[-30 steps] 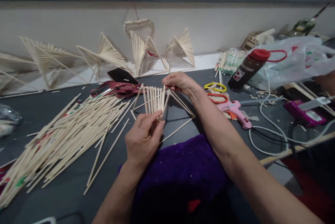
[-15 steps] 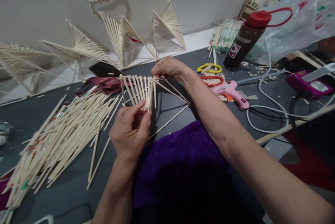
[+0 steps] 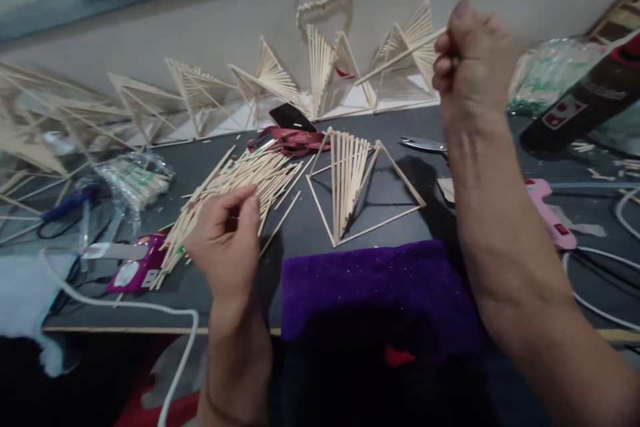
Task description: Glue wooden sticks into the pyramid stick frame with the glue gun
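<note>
While right fingers hold stick, frame, pile

At two o'clock the right hand is smeared by blur, its grip hiding one end of a pale stick. Between two and three, the dark bottle runs off the picture's edge, its small lettering unreadable. The right forearm covers the handles of the scissors and part of the pink glue gun towards three. At eight, the left hand hides some of the stick pile; whether it pinches anything is unclear.
</note>
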Tool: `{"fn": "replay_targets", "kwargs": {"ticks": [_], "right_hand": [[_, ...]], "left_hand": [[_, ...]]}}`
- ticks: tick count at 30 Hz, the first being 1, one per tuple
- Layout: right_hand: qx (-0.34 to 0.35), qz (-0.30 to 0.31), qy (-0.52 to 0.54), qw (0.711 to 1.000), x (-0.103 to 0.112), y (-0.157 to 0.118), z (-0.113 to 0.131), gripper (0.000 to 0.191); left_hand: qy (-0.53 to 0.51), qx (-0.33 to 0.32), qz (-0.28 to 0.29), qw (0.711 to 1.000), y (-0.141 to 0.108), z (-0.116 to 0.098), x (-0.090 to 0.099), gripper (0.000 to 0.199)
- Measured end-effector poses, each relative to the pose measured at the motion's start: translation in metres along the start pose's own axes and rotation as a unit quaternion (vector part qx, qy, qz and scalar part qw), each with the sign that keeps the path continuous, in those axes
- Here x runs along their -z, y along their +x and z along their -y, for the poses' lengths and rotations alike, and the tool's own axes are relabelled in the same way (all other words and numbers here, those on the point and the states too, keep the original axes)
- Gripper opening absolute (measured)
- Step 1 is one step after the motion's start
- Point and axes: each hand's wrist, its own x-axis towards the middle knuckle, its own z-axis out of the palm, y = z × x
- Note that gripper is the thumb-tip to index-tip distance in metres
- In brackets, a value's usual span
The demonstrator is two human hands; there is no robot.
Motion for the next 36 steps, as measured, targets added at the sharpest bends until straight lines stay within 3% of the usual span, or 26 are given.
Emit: {"fn": "replay_targets", "kwargs": {"ticks": [2,5,7,9,11,13,17,22,26,29,33,34,36], "right_hand": [[0.091,0.061,-0.020,0.994,-0.011,-0.018,0.020,0.023],[0.208,0.167,-0.137,0.954,-0.031,-0.054,0.033,0.011],[0.294,0.226,-0.223,0.901,-0.043,-0.077,0.029,0.008],[0.358,0.279,-0.329,0.828,-0.054,-0.097,0.018,0.010],[0.371,0.331,-0.431,0.753,-0.062,-0.112,0.005,0.016],[0.368,0.371,-0.493,0.696,-0.068,-0.124,-0.005,0.023],[0.381,0.428,-0.517,0.636,-0.074,-0.141,-0.015,0.026],[0.382,0.464,-0.516,0.610,-0.074,-0.148,-0.018,0.025],[0.370,0.468,-0.524,0.608,-0.073,-0.149,-0.020,0.027],[0.351,0.495,-0.532,0.590,-0.074,-0.156,-0.022,0.030],[0.326,0.543,-0.522,0.571,-0.074,-0.171,-0.027,0.030],[0.314,0.546,-0.516,0.581,-0.074,-0.172,-0.028,0.027],[0.271,0.534,-0.493,0.631,-0.074,-0.172,-0.026,0.023]], "left_hand": [[0.082,-0.020,0.060,0.995,-0.010,0.009,0.011,0.018],[0.217,-0.035,0.153,0.963,-0.027,0.018,0.015,0.021],[0.302,-0.012,0.200,0.932,-0.035,0.022,0.014,0.025],[0.354,0.021,0.242,0.903,-0.040,0.024,0.012,0.028],[0.377,0.045,0.265,0.886,-0.040,0.025,0.011,0.029],[0.388,0.056,0.275,0.878,-0.039,0.025,0.011,0.030],[0.385,0.048,0.282,0.878,-0.038,0.025,0.014,0.029],[0.262,0.119,0.231,0.929,-0.041,0.036,0.030,0.023],[0.051,0.223,0.078,0.970,-0.036,0.048,0.048,0.022],[-0.145,0.293,-0.009,0.945,-0.029,0.048,0.055,0.027],[-0.301,0.329,-0.039,0.894,-0.025,0.036,0.053,0.027],[-0.311,0.330,-0.040,0.890,-0.027,0.032,0.052,0.026],[-0.318,0.336,-0.014,0.887,-0.033,0.022,0.047,0.025]]}}
